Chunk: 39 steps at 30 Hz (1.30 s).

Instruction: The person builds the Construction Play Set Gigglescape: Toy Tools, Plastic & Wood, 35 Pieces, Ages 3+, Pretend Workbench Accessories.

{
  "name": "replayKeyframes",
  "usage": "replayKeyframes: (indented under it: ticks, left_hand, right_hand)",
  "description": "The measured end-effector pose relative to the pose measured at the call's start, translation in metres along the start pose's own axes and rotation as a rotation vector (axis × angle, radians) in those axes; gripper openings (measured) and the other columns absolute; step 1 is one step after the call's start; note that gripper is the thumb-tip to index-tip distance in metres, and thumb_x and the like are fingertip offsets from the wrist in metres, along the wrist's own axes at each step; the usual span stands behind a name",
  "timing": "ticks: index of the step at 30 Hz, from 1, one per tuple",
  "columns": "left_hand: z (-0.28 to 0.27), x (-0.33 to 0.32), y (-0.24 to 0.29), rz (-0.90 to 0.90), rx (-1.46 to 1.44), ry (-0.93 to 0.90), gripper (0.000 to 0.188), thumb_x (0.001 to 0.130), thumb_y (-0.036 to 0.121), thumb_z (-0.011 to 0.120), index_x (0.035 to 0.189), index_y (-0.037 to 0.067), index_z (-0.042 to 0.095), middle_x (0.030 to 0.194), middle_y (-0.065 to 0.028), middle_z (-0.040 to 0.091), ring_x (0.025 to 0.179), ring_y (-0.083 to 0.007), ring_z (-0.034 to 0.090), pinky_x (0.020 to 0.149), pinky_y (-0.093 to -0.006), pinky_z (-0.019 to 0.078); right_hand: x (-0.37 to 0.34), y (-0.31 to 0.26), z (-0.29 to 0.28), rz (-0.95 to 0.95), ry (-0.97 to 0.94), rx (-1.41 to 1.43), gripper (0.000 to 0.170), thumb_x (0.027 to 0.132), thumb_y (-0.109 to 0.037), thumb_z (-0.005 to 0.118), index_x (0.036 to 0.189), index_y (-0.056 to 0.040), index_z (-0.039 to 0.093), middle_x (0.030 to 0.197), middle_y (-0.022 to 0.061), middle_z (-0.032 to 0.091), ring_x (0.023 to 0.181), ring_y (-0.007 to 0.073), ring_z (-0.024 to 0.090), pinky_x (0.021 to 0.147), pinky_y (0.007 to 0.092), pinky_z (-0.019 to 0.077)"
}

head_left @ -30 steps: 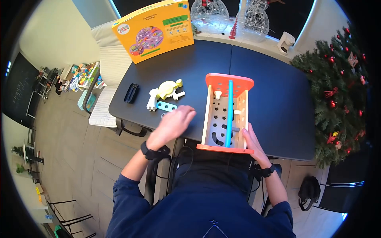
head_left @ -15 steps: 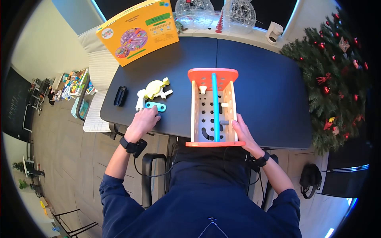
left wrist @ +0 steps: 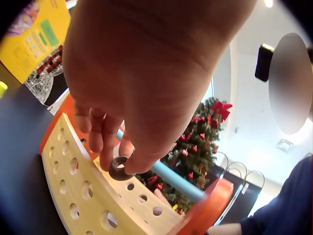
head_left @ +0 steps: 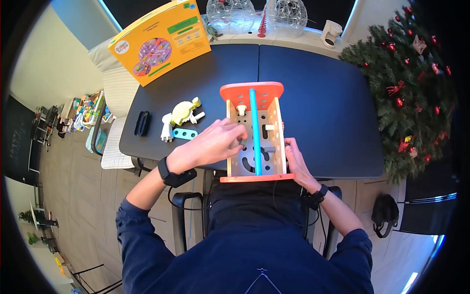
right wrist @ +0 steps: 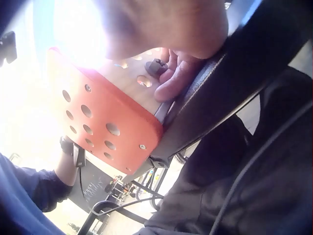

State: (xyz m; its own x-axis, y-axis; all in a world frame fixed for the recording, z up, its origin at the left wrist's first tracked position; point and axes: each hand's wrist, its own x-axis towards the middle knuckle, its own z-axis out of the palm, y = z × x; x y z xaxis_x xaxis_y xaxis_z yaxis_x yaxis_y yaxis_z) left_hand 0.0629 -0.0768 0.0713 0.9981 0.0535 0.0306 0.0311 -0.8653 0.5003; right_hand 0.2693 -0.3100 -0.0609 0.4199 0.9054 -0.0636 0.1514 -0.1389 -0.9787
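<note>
Toolbox [head_left: 257, 179]: one, with one blue bar [head_left: 255, 132]. Left hand [head_left: 215, 142] pinches one grey ring [left wrist: 117, 175]. Right hand [head_left: 298, 161], outside right wall [head_left: 277, 142]: fingers partly hidden, grip indeterminate.

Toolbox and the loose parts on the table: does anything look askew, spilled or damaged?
Nothing stands out. The toolbox sits upright, blue bar running end to end, no visible damage. The left hand pinches a grey ring at the toolbox; the yellow piece and light-blue strip lie close together on the table.
</note>
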Motion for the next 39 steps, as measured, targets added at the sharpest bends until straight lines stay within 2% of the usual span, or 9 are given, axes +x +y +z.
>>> replayKeyframes:
  ticks: [2,5,11,15,20,26,29,35,39]
  left_hand:
    - [0.005,0.011,-0.001,0.015,0.056,-0.045,0.020,0.098,0.017,0.074,0.112,0.007,0.064,0.106,-0.0100,0.068,0.110,-0.0295,0.061,0.101,-0.0422,0.0433]
    - [0.012,0.023,-0.008,0.029,0.172,-0.119,0.023,0.097,0.017,0.074,0.116,0.007,0.067,0.104,-0.0095,0.070,0.111,-0.0289,0.061,0.099,-0.0415,0.0442]
    - [0.029,0.037,-0.014,0.147,0.324,-0.145,0.035,0.094,0.016,0.075,0.128,0.006,0.069,0.110,-0.0110,0.072,0.117,-0.0305,0.063,0.099,-0.0415,0.0464]
    - [0.040,0.045,-0.013,0.092,0.258,-0.184,0.031,0.094,0.014,0.076,0.122,0.005,0.068,0.113,-0.0124,0.072,0.117,-0.0339,0.065,0.101,-0.0469,0.0502]
    - [0.053,0.050,-0.018,0.222,0.121,-0.094,0.020,0.095,0.013,0.073,0.112,0.005,0.065,0.106,-0.0146,0.070,0.110,-0.0378,0.066,0.097,-0.0500,0.0525]
    - [0.049,0.056,-0.008,0.072,0.014,-0.159,0.027,0.095,0.017,0.076,0.111,0.005,0.058,0.099,-0.0154,0.068,0.097,-0.0419,0.068,0.084,-0.0535,0.0543]
    - [0.047,0.060,-0.006,-0.006,-0.015,-0.261,0.031,0.099,0.025,0.075,0.119,0.007,0.059,0.105,-0.0119,0.069,0.105,-0.0360,0.067,0.089,-0.0505,0.0562]
    - [0.046,0.063,-0.001,-0.072,0.037,-0.269,0.034,0.100,0.035,0.075,0.113,0.007,0.063,0.098,-0.0093,0.071,0.104,-0.0331,0.066,0.091,-0.0481,0.0552]
    - [0.049,0.063,-0.006,-0.014,0.125,-0.286,0.033,0.099,0.037,0.075,0.106,0.006,0.069,0.095,-0.0080,0.072,0.103,-0.0317,0.066,0.094,-0.0475,0.0541]
  right_hand:
    - [0.000,-0.002,0.001,-0.053,0.018,-0.020,0.047,0.115,-0.049,0.035,0.131,-0.0060,0.047,0.090,0.0125,0.064,0.062,0.0200,0.063,0.058,0.0342,0.0517]
    - [0.000,-0.006,0.002,-0.072,0.031,-0.047,0.046,0.115,-0.047,0.036,0.129,-0.0049,0.048,0.088,0.0130,0.064,0.062,0.0204,0.063,0.057,0.0349,0.0516]
    - [0.001,0.004,0.007,-0.078,0.077,-0.041,0.027,0.116,-0.026,0.042,0.125,-0.0017,0.050,0.092,0.0145,0.069,0.075,0.0203,0.066,0.069,0.0369,0.0537]
    - [0.002,0.006,0.007,-0.071,0.073,-0.011,0.018,0.114,-0.015,0.046,0.125,-0.0005,0.050,0.097,0.0145,0.072,0.083,0.0193,0.067,0.077,0.0375,0.0532]
    - [0.000,0.003,0.006,-0.105,0.074,-0.010,0.018,0.114,-0.015,0.048,0.123,-0.0001,0.050,0.091,0.0127,0.071,0.076,0.0167,0.066,0.072,0.0350,0.0526]
    - [0.002,0.005,0.008,-0.125,0.077,0.005,0.017,0.114,-0.016,0.049,0.122,-0.0012,0.051,0.084,0.0105,0.069,0.068,0.0153,0.066,0.062,0.0334,0.0521]
    - [0.002,0.007,0.008,-0.154,0.087,0.002,0.017,0.114,-0.017,0.050,0.121,-0.0016,0.051,0.083,0.0100,0.069,0.067,0.0158,0.066,0.060,0.0332,0.0518]
    - [0.001,0.003,0.006,-0.120,0.085,-0.019,0.017,0.114,-0.018,0.051,0.120,-0.0020,0.051,0.079,0.0095,0.068,0.063,0.0165,0.066,0.056,0.0332,0.0504]
    - [0.000,0.001,0.007,-0.097,0.084,0.003,0.016,0.114,-0.018,0.051,0.120,-0.0023,0.052,0.077,0.0089,0.068,0.062,0.0165,0.066,0.054,0.0333,0.0499]
